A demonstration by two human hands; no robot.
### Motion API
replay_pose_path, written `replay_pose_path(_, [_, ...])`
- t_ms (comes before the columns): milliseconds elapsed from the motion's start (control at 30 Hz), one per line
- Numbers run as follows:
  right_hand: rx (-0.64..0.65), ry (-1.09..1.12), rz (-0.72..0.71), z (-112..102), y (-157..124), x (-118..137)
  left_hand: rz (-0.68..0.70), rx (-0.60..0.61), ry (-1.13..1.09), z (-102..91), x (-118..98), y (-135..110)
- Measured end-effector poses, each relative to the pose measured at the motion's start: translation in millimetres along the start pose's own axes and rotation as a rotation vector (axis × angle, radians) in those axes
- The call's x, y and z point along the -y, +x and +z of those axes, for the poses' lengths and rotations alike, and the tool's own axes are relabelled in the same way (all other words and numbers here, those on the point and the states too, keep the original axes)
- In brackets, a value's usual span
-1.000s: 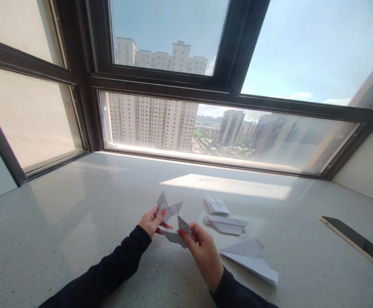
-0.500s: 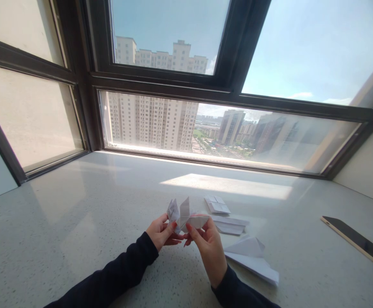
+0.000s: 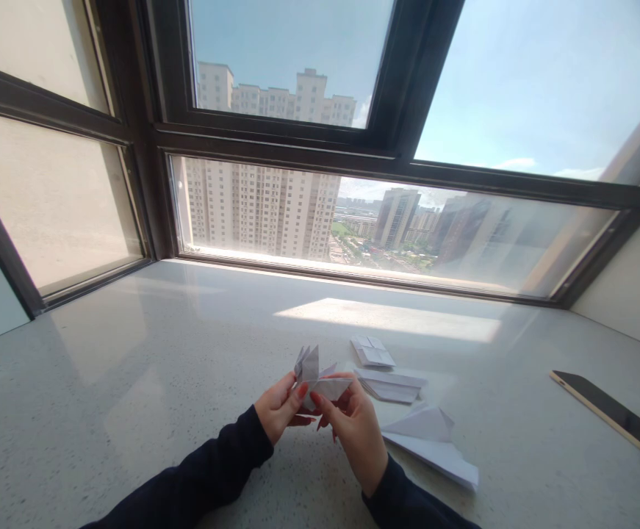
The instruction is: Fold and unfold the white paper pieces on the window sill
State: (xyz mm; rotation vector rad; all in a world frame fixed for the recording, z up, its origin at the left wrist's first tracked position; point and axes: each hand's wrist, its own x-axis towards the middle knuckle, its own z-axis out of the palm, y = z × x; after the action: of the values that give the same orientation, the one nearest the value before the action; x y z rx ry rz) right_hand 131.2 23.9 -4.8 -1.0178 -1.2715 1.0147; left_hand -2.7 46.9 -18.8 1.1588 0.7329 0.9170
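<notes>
A small folded white paper piece (image 3: 320,378) with pointed flaps is held up over the pale stone sill (image 3: 132,382). My left hand (image 3: 278,408) pinches its left side between thumb and fingers. My right hand (image 3: 356,430) grips its right side, fingers curled round the lower flap. Both hands have red nails and dark sleeves. The two hands nearly touch under the paper.
On the sill to the right lie a small folded square (image 3: 373,353), a flat folded stack (image 3: 391,386) and a paper plane (image 3: 433,441). A phone (image 3: 611,415) lies at the far right. A large dark-framed window (image 3: 275,147) stands behind.
The two hands have come together from holding the paper's parts apart, and the folded piece now sits compact between them, slightly lower and nearer me.
</notes>
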Motion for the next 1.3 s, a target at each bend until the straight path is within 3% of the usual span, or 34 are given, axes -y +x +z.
replay_pose_path(100, [-0.005, -0.014, -0.006, 0.6, -1.6, 0.0, 0.036, -0.006, 0.031, 1.0, 4.1, 1.3])
replay_pose_path(267, [-0.158, 0.027, 0.0, -1.5, 1.5, -5.0, 0.159, -0.068, 0.1, 4.6, 5.0, -2.7])
replay_pose_path(367, [-0.056, -0.054, 0.032, -6.0, 5.0, -6.9, 0.265, -0.158, 0.358, 3.1, 7.2, -4.2])
replay_pose_path(467, [0.034, -0.168, -0.026, -10.6, 5.9, -4.5, 0.373, -0.241, 0.561, -1.5, 9.3, -3.2])
replay_pose_path(633, [0.07, -0.446, -0.23, -11.7, 2.6, 0.4, 0.521, -0.202, 0.422, -7.0, 8.1, 3.3])
replay_pose_path(767, [0.181, -0.609, -0.227, -7.9, 0.9, -0.4, 0.414, -0.181, 0.295, -4.6, 7.0, 5.9])
replay_pose_path(933, [0.191, -0.645, -0.229, -7.2, 0.8, -1.2, 0.325, -0.242, 0.188, -0.7, 9.4, 5.4])
replay_pose_path(1067, [0.215, -0.69, -0.131, -7.9, 2.2, -7.9, 0.218, -0.238, 0.054, -3.4, 14.9, 8.4])
replay_pose_path(1200, [0.26, -0.584, -0.073, -10.2, 5.9, -4.8, 0.119, -0.211, -0.156, -2.5, 11.9, 8.9])
replay_pose_path(1300, [0.429, -0.468, -0.011, -21.3, 7.0, 14.9, -0.023, -0.245, -0.328, 0.0, 1.9, 6.9])
